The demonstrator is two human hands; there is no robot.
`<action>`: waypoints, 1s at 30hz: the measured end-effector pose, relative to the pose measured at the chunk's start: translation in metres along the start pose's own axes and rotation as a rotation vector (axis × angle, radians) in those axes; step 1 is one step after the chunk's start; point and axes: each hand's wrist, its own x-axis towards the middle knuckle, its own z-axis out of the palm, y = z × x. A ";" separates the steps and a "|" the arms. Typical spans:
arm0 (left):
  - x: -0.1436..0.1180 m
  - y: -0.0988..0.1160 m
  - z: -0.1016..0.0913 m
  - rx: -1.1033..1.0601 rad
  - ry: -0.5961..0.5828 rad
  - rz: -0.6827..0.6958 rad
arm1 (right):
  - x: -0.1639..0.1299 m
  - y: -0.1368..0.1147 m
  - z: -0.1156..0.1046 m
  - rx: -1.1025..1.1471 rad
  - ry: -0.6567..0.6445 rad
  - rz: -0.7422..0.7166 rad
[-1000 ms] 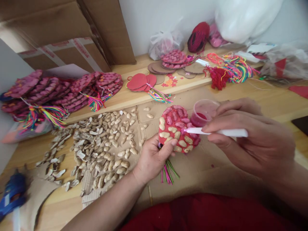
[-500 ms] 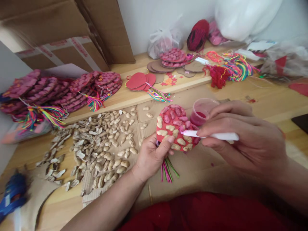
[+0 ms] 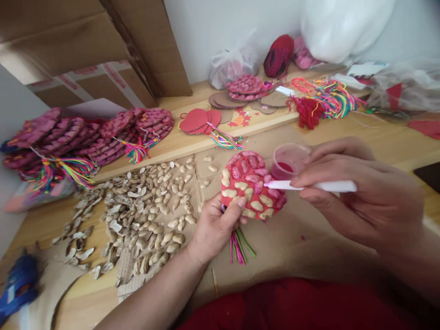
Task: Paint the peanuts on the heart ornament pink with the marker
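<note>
My left hand (image 3: 213, 227) holds a red round disc (image 3: 250, 185) covered with peanut shells, some painted pink, some bare. A bundle of coloured threads (image 3: 239, 245) hangs below it. My right hand (image 3: 360, 192) grips a white brush (image 3: 311, 185) whose tip touches a shell near the disc's right side. A small plastic cup of red paint (image 3: 288, 161) sits just behind the disc, next to my right fingers.
Loose peanut shells (image 3: 144, 211) lie on cardboard to the left. Stacks of finished pink discs with tassels (image 3: 85, 135) line the left. Red discs (image 3: 197, 120), coloured threads (image 3: 330, 96), bags and cardboard boxes (image 3: 103, 50) stand behind. A blue glue gun (image 3: 17, 286) lies bottom left.
The brush tip has shifted slightly right and up over the disc's shells. My left hand keeps the disc in about the same place. The view drifted a little.
</note>
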 end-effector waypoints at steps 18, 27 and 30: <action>-0.001 -0.007 -0.005 -0.032 -0.038 0.019 | 0.000 0.006 -0.003 0.076 -0.028 0.092; -0.001 -0.009 -0.007 -0.033 -0.055 0.023 | -0.001 0.006 -0.006 0.091 -0.053 0.088; -0.001 -0.008 -0.007 -0.025 -0.041 0.025 | 0.000 0.006 -0.007 0.074 -0.036 0.113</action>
